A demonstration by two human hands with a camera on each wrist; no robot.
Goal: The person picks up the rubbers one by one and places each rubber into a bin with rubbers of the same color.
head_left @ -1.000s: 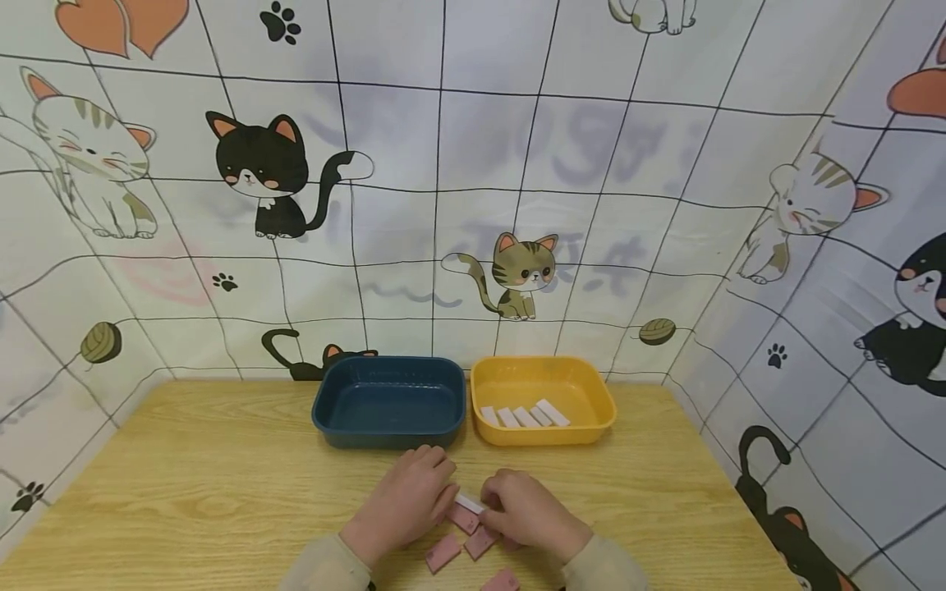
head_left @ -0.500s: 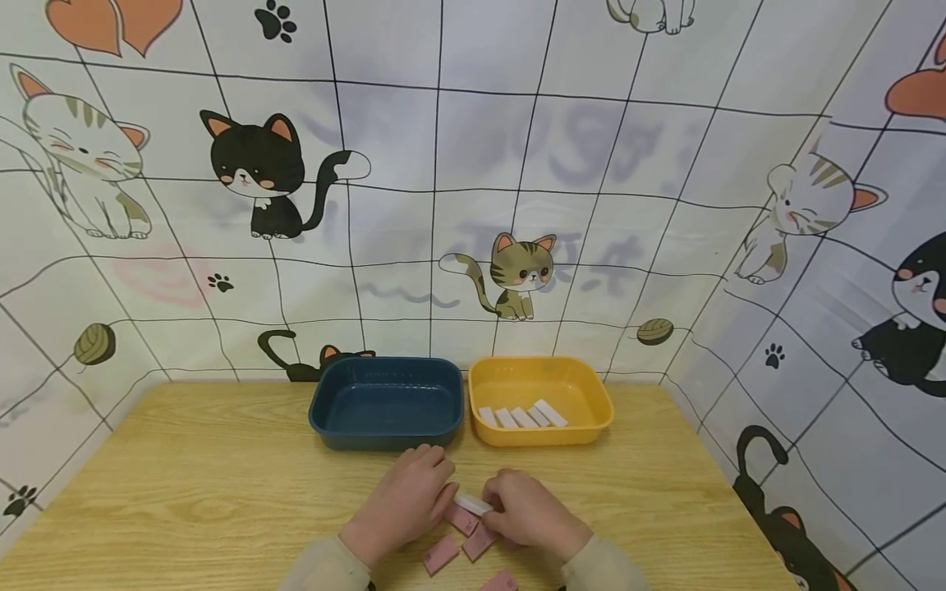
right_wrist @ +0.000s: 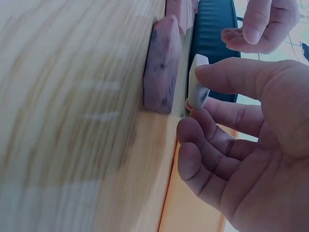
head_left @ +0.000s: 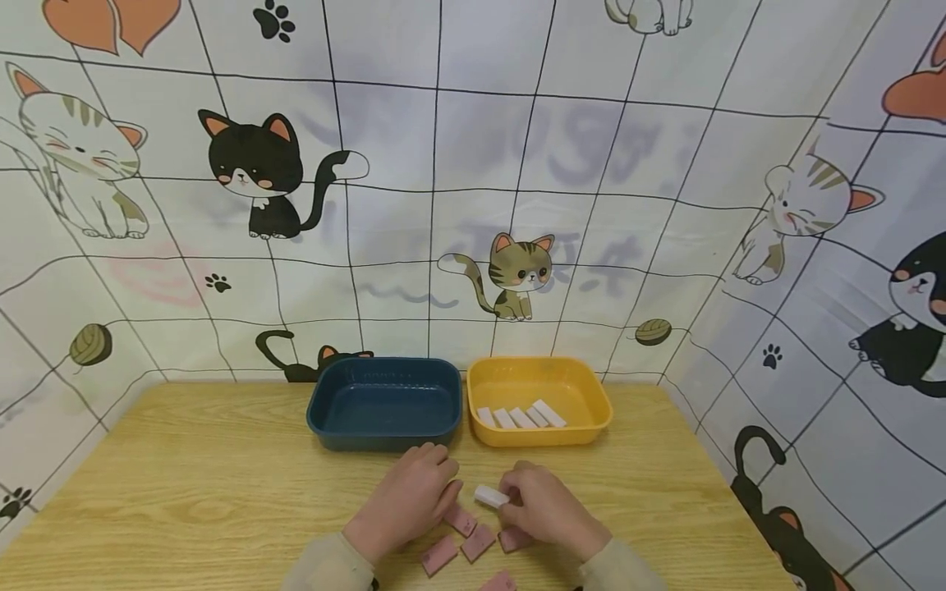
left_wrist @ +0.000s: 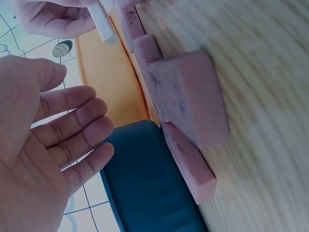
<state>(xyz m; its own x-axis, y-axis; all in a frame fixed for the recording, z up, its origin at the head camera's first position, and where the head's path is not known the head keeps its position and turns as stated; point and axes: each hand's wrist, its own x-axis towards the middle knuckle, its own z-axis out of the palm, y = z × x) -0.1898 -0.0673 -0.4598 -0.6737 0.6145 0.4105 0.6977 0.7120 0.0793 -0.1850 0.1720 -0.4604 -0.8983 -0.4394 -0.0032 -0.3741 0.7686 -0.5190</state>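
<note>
My right hand [head_left: 550, 509] pinches a small white eraser [head_left: 489, 496] between thumb and fingers, just above the table. In the right wrist view this eraser [right_wrist: 198, 82] shows a dark smudge near its lower end. My left hand [head_left: 408, 497] is to its left, fingers loosely bent and holding nothing; the left wrist view shows its palm and spread fingers [left_wrist: 82, 121]. Several smudged pink erasers [head_left: 479, 542] lie on the wood below and between the hands. One pink eraser [head_left: 514, 538] is partly hidden by my right hand.
A dark blue tray [head_left: 384, 442] stands at the back of the table [head_left: 185, 492], with a yellow tray [head_left: 543, 437] right beside it. Several white erasers [head_left: 521, 418] lie in a row inside the yellow one. A cat-patterned cloth [head_left: 399, 222] hangs behind and at the sides.
My right hand has moved to the right with the white eraser, drawing it away from the left hand. The left hand has stayed nearly in place. The pink erasers lie as before.
</note>
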